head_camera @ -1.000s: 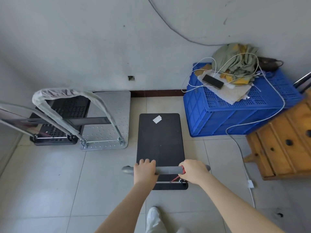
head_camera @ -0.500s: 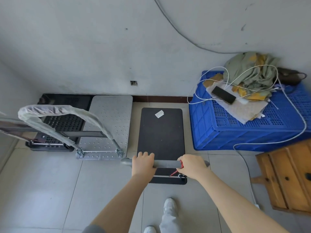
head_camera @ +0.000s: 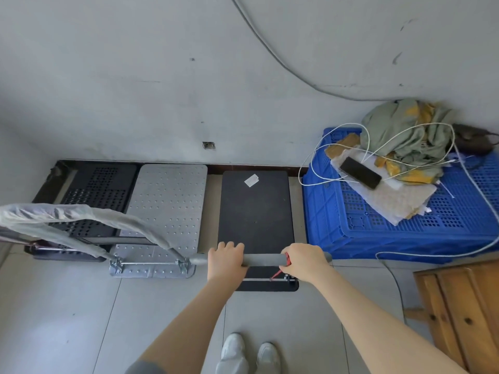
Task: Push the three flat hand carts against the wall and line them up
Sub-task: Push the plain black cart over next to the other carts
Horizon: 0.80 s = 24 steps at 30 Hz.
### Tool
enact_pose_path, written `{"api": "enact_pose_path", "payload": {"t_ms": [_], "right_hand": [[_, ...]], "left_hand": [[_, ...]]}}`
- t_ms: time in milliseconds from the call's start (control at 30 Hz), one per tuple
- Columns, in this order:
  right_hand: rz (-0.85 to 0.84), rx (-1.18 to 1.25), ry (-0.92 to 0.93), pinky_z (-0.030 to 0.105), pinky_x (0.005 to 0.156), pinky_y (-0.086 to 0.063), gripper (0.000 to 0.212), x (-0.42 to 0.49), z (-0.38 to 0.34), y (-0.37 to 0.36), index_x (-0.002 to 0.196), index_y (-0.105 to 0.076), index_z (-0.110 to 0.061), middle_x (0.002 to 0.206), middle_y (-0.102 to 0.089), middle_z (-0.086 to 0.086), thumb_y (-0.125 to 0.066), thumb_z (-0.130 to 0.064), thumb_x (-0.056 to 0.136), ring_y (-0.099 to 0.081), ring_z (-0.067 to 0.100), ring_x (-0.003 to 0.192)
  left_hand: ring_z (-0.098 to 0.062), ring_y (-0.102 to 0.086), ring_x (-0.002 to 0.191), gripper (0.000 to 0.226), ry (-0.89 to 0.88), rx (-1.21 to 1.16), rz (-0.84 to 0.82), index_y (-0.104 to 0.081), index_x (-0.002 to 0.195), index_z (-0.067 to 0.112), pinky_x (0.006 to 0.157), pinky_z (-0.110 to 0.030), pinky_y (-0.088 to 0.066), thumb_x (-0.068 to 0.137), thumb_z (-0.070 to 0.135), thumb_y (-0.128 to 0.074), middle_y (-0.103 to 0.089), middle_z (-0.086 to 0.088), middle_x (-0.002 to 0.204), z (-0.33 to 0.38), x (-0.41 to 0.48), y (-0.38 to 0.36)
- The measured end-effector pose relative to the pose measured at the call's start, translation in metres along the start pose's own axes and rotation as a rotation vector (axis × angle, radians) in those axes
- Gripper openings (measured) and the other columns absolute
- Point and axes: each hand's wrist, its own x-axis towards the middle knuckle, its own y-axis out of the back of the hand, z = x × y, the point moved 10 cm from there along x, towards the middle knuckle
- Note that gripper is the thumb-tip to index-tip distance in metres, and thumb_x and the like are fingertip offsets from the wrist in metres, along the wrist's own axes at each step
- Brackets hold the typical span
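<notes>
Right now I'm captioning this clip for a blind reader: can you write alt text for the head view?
Both hands, left hand and right hand, grip the handle of a black cart whose far edge meets the wall. It stands beside a silver cart and a perforated black cart, with a blue crate to its right.

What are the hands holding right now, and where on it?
Both hands, left hand and right hand, grasp the grey handle bar of the black cart, one near each end of the bar.
</notes>
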Motion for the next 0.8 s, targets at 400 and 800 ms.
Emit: {"api": "enact_pose_path", "payload": {"t_ms": [400, 800], "right_hand": [[0.009, -0.026, -0.01, 0.027, 0.07, -0.043, 0.033, 0.039, -0.012, 0.02, 0.118, -0.06, -0.024, 0.104, -0.069, 0.0, -0.058, -0.039, 0.089, -0.064, 0.018, 0.096], [-0.009, -0.011, -0.014, 0.025, 0.071, -0.044, 0.036, 0.044, -0.006, 0.028, 0.123, -0.057, -0.025, 0.112, -0.067, -0.001, -0.057, -0.04, 0.091, -0.064, 0.016, 0.101]], "left_hand": [[-0.024, -0.051, 0.101, 0.021, -0.009, 0.031, -0.009, -0.05, 0.105, 0.019, 0.086, -0.035, -0.041, 0.091, 0.034, -0.054, -0.06, -0.003, 0.106, -0.023, 0.041, 0.019], [-0.025, -0.05, 0.108, 0.033, -0.028, 0.002, -0.057, -0.045, 0.117, 0.018, 0.092, -0.039, -0.04, 0.09, 0.036, -0.055, -0.058, -0.004, 0.116, -0.018, 0.05, 0.021]]}}
